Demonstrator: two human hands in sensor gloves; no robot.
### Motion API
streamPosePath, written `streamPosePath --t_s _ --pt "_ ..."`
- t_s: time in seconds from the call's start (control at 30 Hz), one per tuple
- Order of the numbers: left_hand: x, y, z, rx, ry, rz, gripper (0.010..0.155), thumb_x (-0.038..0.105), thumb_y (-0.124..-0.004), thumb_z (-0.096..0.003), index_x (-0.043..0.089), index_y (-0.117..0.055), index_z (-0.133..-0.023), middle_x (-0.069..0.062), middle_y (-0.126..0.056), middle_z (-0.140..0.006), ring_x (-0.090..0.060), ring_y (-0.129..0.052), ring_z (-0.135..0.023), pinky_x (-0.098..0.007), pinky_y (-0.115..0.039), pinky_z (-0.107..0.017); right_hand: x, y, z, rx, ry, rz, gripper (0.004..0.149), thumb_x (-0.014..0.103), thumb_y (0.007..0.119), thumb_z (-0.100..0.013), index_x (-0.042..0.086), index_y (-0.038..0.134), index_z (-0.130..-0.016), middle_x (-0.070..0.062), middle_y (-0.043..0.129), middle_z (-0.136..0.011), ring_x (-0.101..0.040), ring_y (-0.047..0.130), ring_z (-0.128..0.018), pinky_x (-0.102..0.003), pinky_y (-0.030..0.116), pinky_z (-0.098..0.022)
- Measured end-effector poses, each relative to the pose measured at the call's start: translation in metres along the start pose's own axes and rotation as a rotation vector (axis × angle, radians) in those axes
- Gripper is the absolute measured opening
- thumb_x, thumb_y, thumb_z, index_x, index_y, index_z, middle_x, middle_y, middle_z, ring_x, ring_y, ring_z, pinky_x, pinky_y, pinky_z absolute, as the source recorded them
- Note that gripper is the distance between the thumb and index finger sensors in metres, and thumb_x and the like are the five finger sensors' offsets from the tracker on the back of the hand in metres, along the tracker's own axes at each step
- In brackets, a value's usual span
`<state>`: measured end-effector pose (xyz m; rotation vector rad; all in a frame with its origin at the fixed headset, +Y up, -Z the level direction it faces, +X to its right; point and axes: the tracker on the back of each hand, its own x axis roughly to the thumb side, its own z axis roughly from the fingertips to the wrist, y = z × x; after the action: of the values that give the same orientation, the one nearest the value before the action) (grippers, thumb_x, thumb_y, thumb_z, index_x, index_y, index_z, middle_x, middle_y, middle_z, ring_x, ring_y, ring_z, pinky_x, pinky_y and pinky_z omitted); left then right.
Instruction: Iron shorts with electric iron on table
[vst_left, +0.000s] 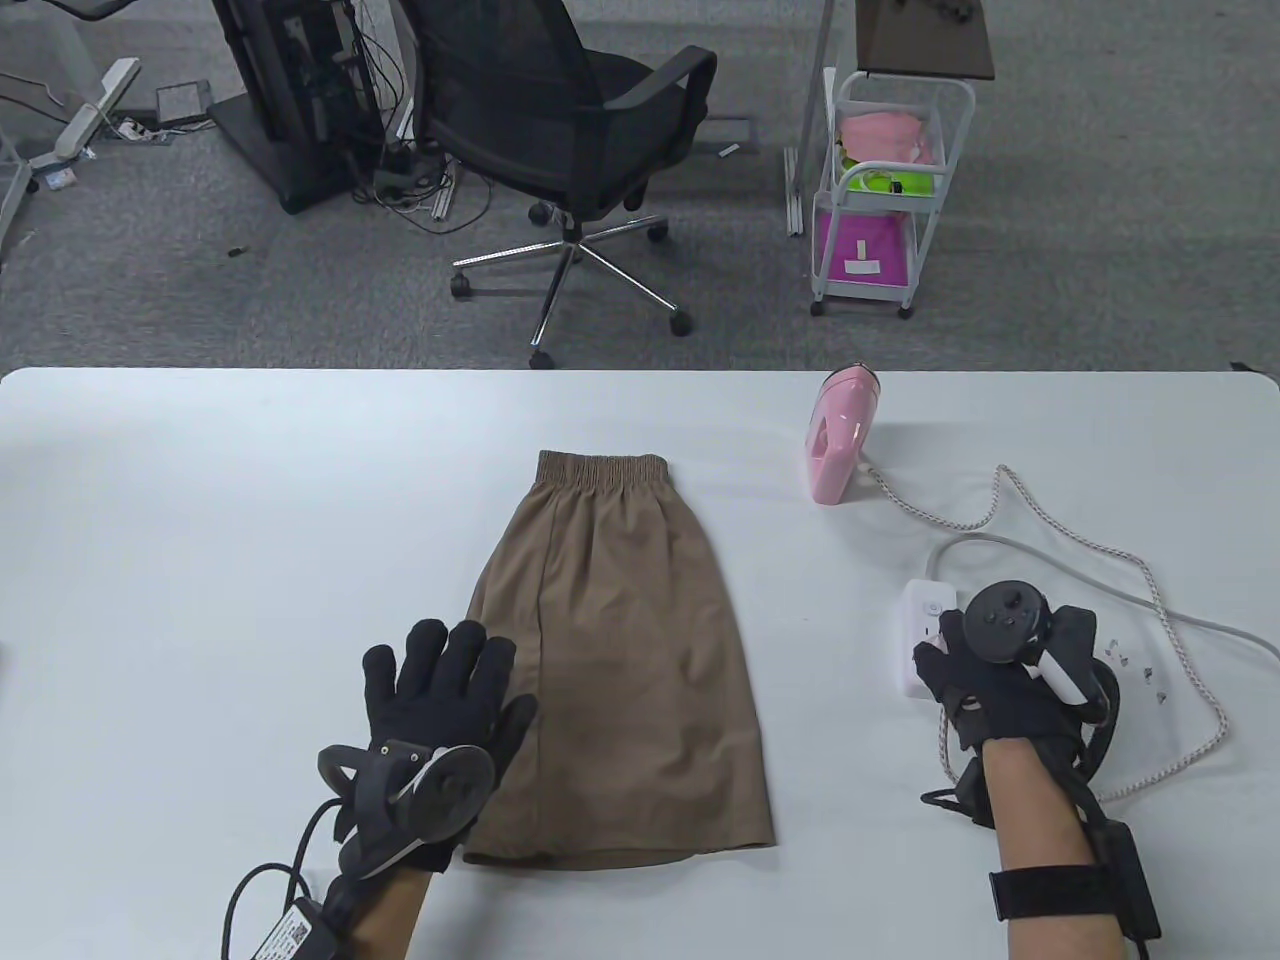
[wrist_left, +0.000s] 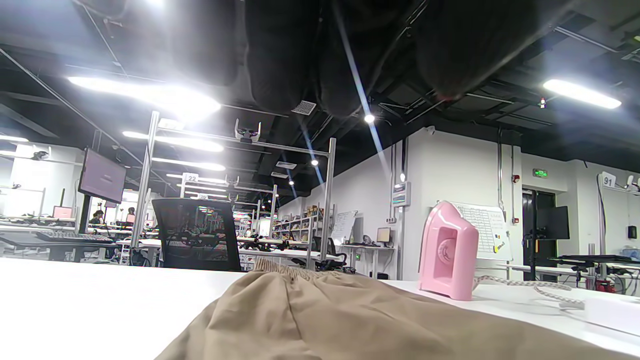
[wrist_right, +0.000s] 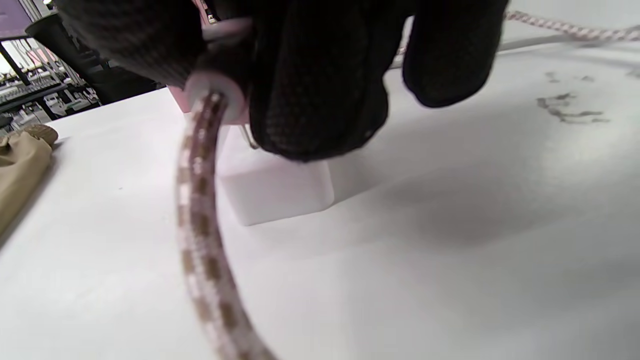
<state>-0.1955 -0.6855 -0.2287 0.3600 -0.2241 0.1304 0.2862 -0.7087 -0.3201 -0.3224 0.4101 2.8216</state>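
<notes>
Brown shorts (vst_left: 620, 660) lie flat on the white table (vst_left: 200, 520), waistband away from me; they also show in the left wrist view (wrist_left: 320, 320). A pink iron (vst_left: 843, 432) stands upright at the back right. Its braided cord (vst_left: 1180, 610) loops to my right hand (vst_left: 950, 660), which grips the cord's white plug (wrist_right: 215, 92) right over a white power strip (vst_left: 925, 620). A metal prong shows between plug and strip. My left hand (vst_left: 440, 680) lies flat with fingers spread, resting on the left edge of the shorts.
The power strip's own white cable (vst_left: 1100, 590) runs off to the right. Small dark marks (vst_left: 1140, 670) dot the table by my right hand. Beyond the far table edge stand an office chair (vst_left: 570, 130) and a white cart (vst_left: 885, 190).
</notes>
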Motion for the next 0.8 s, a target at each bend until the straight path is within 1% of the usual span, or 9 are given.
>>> streamPosePath --t_s 0.1,0.2,0.3,0.43,0.5,0.57,0.63,0.67,0.8 --pt "-0.001 0.000 0.000 0.001 0.004 0.002 0.060 0.058 -0.070 -0.0529 0.029 -0.070 -0.105 -0.006 -0.069 -0.114 -0.044 -0.061 -0.108 -0.073 -0.040 -0.074 0.001 0.002 -0.002 0.018 0.014 0.035 0.062 0.054 0.075 -0.061 0.019 0.064 -0.110 -0.004 0.095 -0.070 -0.009 0.103 -0.037 -0.050 0.082 -0.056" --pt "-0.002 0.000 0.000 0.002 0.005 0.005 0.060 0.058 -0.070 -0.0529 0.028 -0.070 -0.105 -0.006 -0.069 -0.114 -0.044 -0.062 -0.108 -0.073 -0.040 -0.074 0.000 0.004 -0.004 -0.001 0.011 0.012 0.061 0.054 0.075 -0.060 0.019 0.065 -0.110 -0.005 0.095 -0.069 -0.010 0.103 -0.036 -0.050 0.082 -0.055" --pt "-0.002 0.000 0.000 0.003 0.005 0.006 0.060 0.058 -0.070 -0.0529 0.028 -0.070 -0.104 -0.006 -0.069 -0.114 -0.044 -0.062 -0.108 -0.073 -0.040 -0.074 -0.002 0.003 -0.005 0.019 0.020 -0.007 0.061 0.053 0.076 -0.060 0.020 0.065 -0.110 -0.005 0.095 -0.070 -0.010 0.103 -0.037 -0.051 0.082 -0.056" --pt "-0.002 0.000 0.000 0.000 0.004 0.009 0.059 0.058 -0.070 -0.0529 0.028 -0.070 -0.104 -0.006 -0.069 -0.113 -0.044 -0.062 -0.108 -0.073 -0.040 -0.074 -0.002 0.005 -0.006 0.009 0.024 -0.003 0.060 0.054 0.077 -0.060 0.021 0.066 -0.109 -0.005 0.095 -0.069 -0.011 0.103 -0.037 -0.051 0.081 -0.056" --pt "-0.002 0.000 0.000 0.002 0.002 0.007 0.059 0.058 -0.070 -0.0529 0.028 -0.071 -0.104 -0.006 -0.070 -0.113 -0.044 -0.062 -0.108 -0.073 -0.040 -0.074 0.001 0.005 -0.006 0.007 0.026 0.022 0.060 0.053 0.077 -0.059 0.021 0.066 -0.109 -0.005 0.095 -0.069 -0.011 0.103 -0.037 -0.052 0.081 -0.056" --pt "-0.002 0.000 0.000 0.003 0.002 0.007 0.059 0.058 -0.070 -0.0529 0.028 -0.071 -0.104 -0.006 -0.070 -0.113 -0.044 -0.062 -0.108 -0.073 -0.040 -0.074 0.005 0.009 -0.008 0.031 0.043 0.076 0.060 0.053 0.077 -0.060 0.021 0.065 -0.110 -0.005 0.095 -0.071 -0.012 0.103 -0.039 -0.052 0.081 -0.056" --pt "-0.003 0.000 0.000 0.004 0.002 0.009 0.059 0.058 -0.070 -0.0529 0.028 -0.071 -0.104 -0.006 -0.070 -0.113 -0.044 -0.062 -0.108 -0.073 -0.040 -0.074 0.008 0.010 -0.007 -0.010 0.042 0.101 0.060 0.054 0.077 -0.059 0.021 0.066 -0.109 -0.004 0.095 -0.069 -0.012 0.103 -0.038 -0.052 0.081 -0.056" --pt "-0.003 -0.001 0.000 0.004 0.003 0.010 0.059 0.058 -0.070 -0.0528 0.028 -0.071 -0.104 -0.006 -0.070 -0.113 -0.044 -0.063 -0.108 -0.073 -0.040 -0.074 0.009 0.010 -0.008 -0.004 0.045 0.110 0.060 0.054 0.077 -0.059 0.022 0.066 -0.109 -0.004 0.095 -0.069 -0.012 0.103 -0.037 -0.052 0.081 -0.056" --pt "-0.003 -0.001 0.000 -0.001 0.005 0.012 0.059 0.058 -0.070 -0.0529 0.028 -0.071 -0.104 -0.006 -0.070 -0.113 -0.044 -0.063 -0.108 -0.072 -0.040 -0.074 0.007 0.011 -0.009 0.005 0.060 0.085 0.060 0.056 0.075 -0.060 0.024 0.065 -0.110 -0.003 0.095 -0.069 -0.012 0.103 -0.038 -0.052 0.080 -0.057"
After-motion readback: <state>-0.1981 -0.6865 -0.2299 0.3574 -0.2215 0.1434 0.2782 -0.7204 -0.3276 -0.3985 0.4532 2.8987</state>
